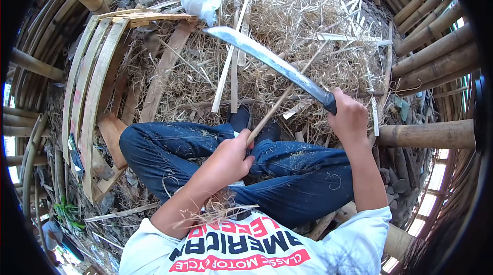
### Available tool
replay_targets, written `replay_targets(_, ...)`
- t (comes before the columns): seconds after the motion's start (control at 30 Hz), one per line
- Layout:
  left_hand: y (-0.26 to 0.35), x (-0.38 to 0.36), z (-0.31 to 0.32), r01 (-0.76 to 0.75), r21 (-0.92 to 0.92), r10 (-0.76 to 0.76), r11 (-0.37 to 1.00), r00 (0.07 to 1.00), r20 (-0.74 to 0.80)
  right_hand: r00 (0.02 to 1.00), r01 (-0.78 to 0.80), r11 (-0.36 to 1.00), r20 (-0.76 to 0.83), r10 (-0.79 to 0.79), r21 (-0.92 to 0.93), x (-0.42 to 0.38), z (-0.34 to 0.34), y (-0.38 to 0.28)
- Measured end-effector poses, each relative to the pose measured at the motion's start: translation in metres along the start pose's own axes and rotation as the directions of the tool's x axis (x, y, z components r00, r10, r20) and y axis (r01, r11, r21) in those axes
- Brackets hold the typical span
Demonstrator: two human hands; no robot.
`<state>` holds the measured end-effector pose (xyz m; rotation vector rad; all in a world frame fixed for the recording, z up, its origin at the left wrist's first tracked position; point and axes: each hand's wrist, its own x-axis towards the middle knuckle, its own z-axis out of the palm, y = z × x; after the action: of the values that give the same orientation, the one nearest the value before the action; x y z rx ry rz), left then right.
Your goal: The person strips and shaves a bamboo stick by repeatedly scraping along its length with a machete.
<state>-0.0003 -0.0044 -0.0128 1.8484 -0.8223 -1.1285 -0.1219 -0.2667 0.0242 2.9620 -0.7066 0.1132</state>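
L hand grips bamboo strip, R hand grips knife; shavings, bamboo slats w/ poles around.

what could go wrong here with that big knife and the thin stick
1. The knife in the right hand crosses the stick not far above the left hand; a slip down the stick could cut those fingers.
2. The crossed legs lie right under the work, so a blade that glances off could hit them.
3. The stick is thin and held only at its lower end, so it may bend or snap.
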Motion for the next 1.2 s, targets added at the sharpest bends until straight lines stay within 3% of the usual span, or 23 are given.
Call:
replay_targets(0.1,0.006,0.002,-0.004,0.015,0.069,-0.011,0.997,0.998,-0.067,0.999,0.051,0.995,-0.008,-0.05,0.089,-0.003,-0.006,-0.016)
replay_targets(0.2,0.014,0.006,-0.003,-0.004,0.125,0.017,0.992,0.995,-0.102,0.965,0.262,0.951,-0.031,-0.26,0.162,-0.012,-0.005,-0.044)
replay_targets(0.27,0.014,0.006,-0.003,0.032,0.149,-0.017,0.988,0.995,-0.099,0.951,0.31,0.939,-0.06,-0.305,0.147,-0.01,-0.004,-0.048)
replay_targets(0.4,0.006,0.0,0.0,0.02,0.14,-0.004,0.99,0.993,-0.119,0.994,0.088,0.995,0.061,-0.09,0.043,0.0,0.005,-0.025)
replay_targets(0.47,0.011,-0.001,0.0,0.035,0.15,-0.022,0.988,0.996,-0.092,0.999,0.018,0.998,0.046,-0.021,0.056,0.004,0.009,-0.01)
replay_targets(0.73,0.017,0.001,-0.001,-0.02,0.185,0.038,0.983,0.995,-0.095,0.996,0.016,0.996,-0.09,-0.008,0.091,0.007,0.006,-0.002)
replay_targets(0.8,0.026,-0.005,-0.005,0.013,0.178,0.001,0.984,0.997,-0.079,0.997,-0.052,0.994,-0.052,0.057,0.092,0.01,0.004,0.0)
replay_targets(0.87,0.026,-0.009,-0.004,0.028,0.193,-0.018,0.981,0.998,-0.056,0.989,-0.083,0.994,-0.114,0.091,0.07,0.009,0.007,0.007)
replay_targets(1.0,0.016,-0.013,-0.001,0.033,0.175,-0.022,0.984,0.998,-0.066,0.996,-0.095,0.994,0.004,0.095,0.046,0.002,0.0,-0.007)
replay_targets(1.07,0.012,-0.015,0.002,0.066,0.119,-0.057,0.991,0.995,-0.079,0.998,-0.052,0.994,-0.042,0.056,0.101,-0.006,0.001,-0.019)
replay_targets(1.13,0.014,-0.008,0.002,-0.004,0.092,0.017,0.996,0.99,-0.138,0.994,0.104,0.967,-0.042,-0.097,0.231,-0.013,0.002,-0.034)
replay_targets(1.2,0.019,-0.003,-0.006,0.026,0.096,-0.016,0.995,0.995,-0.099,0.973,0.23,0.937,-0.056,-0.223,0.264,-0.017,-0.005,-0.048)
